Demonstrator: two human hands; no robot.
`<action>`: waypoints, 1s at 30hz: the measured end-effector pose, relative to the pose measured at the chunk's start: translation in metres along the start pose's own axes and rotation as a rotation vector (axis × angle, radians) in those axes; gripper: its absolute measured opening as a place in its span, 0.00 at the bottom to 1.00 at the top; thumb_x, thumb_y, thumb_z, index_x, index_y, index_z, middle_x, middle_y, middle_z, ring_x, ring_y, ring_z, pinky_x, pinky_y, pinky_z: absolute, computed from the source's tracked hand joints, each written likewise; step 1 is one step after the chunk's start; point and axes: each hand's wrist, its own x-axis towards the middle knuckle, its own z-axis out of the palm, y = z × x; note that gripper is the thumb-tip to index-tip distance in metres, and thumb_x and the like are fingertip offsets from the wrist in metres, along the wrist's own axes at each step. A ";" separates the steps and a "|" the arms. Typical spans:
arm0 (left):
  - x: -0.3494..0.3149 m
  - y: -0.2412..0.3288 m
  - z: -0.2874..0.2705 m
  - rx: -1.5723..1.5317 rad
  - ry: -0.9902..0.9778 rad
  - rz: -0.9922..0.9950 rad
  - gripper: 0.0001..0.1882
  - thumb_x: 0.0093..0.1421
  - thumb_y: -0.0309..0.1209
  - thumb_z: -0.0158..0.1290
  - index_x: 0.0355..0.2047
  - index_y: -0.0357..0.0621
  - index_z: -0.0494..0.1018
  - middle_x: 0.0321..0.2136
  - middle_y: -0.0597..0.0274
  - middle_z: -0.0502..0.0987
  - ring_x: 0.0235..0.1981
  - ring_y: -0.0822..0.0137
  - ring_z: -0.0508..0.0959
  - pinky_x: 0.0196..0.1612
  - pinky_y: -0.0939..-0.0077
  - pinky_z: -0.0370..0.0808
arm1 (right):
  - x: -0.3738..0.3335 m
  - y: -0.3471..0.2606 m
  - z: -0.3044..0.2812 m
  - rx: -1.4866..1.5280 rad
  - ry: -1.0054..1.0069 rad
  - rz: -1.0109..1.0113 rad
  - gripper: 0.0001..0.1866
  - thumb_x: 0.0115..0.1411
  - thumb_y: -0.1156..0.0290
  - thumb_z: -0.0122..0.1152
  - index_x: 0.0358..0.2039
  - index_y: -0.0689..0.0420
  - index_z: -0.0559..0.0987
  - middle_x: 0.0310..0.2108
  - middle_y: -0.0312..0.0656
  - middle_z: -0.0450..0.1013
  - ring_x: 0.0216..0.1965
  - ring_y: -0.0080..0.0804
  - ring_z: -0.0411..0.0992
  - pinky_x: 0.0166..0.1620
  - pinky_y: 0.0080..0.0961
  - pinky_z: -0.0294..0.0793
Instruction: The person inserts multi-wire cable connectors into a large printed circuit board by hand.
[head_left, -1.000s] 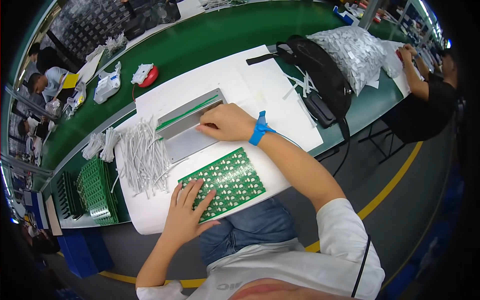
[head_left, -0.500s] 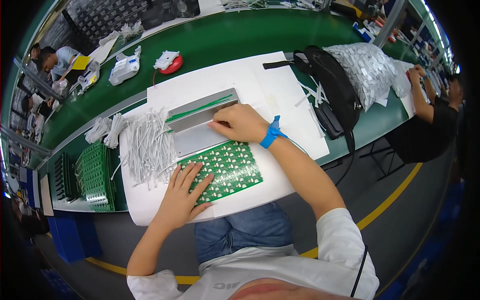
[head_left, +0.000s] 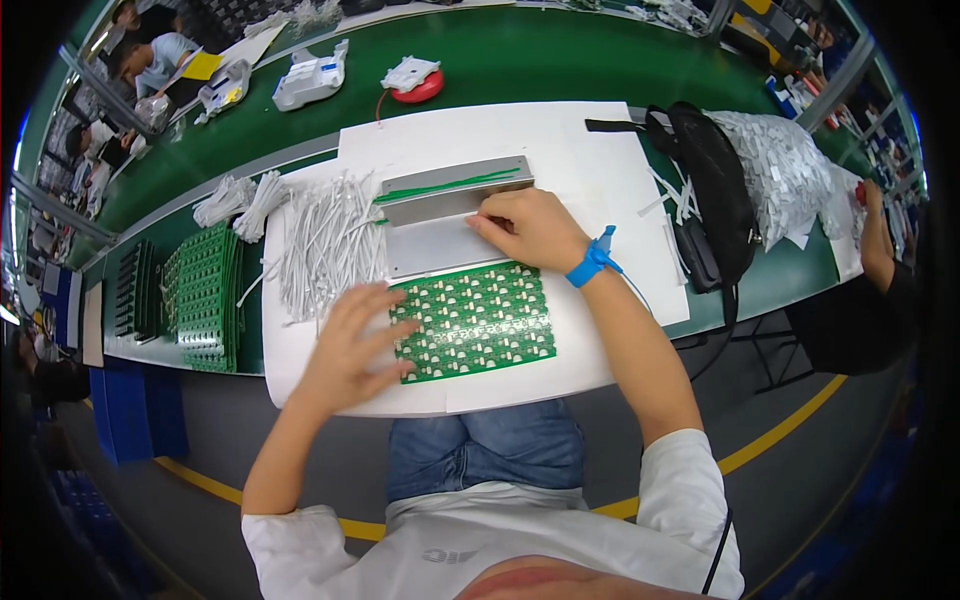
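Observation:
A green circuit board panel (head_left: 475, 322) with rows of small white and pale parts lies flat on the white sheet in front of me. My left hand (head_left: 352, 345) is at its left edge, fingers spread, holding nothing. Just beyond the panel stands a grey metal fixture (head_left: 440, 248), a flat plate with a raised block behind it. Thin green strips (head_left: 450, 184) lie along the block's top. Over the fixture's right end is my right hand (head_left: 530, 228), fingers curled and thumb pressed in; whatever they hold is hidden. A blue wrist strap (head_left: 597, 256) circles that wrist.
White cable ties or wires (head_left: 325, 245) lie heaped left of the fixture. Farther left, green panels (head_left: 208, 300) stand stacked. At right are a black bag (head_left: 712, 190) and a clear bag of white pieces (head_left: 775, 170). Co-workers sit at both sides.
My left hand has come off the panel's surface to its left edge. The right hand stays at the fixture's right end, fingers still curled. The whole view has shifted a little.

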 end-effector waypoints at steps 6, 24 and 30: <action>-0.007 -0.062 -0.043 -0.033 0.303 -0.520 0.23 0.57 0.26 0.60 0.54 0.41 0.73 0.45 0.50 0.77 0.45 0.48 0.77 0.51 0.60 0.72 | -0.001 -0.001 0.003 0.016 0.014 0.002 0.13 0.63 0.63 0.61 0.27 0.59 0.80 0.23 0.45 0.74 0.24 0.43 0.73 0.29 0.33 0.71; -0.006 -0.128 -0.055 -0.184 0.129 -0.863 0.20 0.59 0.32 0.61 0.46 0.28 0.75 0.29 0.61 0.79 0.26 0.72 0.75 0.32 0.74 0.74 | 0.001 -0.003 -0.001 0.034 -0.008 0.040 0.13 0.63 0.64 0.62 0.27 0.61 0.80 0.23 0.44 0.74 0.23 0.39 0.72 0.28 0.30 0.70; -0.012 -0.143 -0.060 -0.354 0.108 -0.901 0.16 0.63 0.31 0.54 0.46 0.30 0.74 0.30 0.65 0.77 0.30 0.75 0.72 0.36 0.79 0.70 | 0.002 -0.004 0.000 0.026 -0.003 0.011 0.12 0.62 0.64 0.63 0.28 0.60 0.80 0.23 0.44 0.74 0.23 0.39 0.72 0.28 0.30 0.70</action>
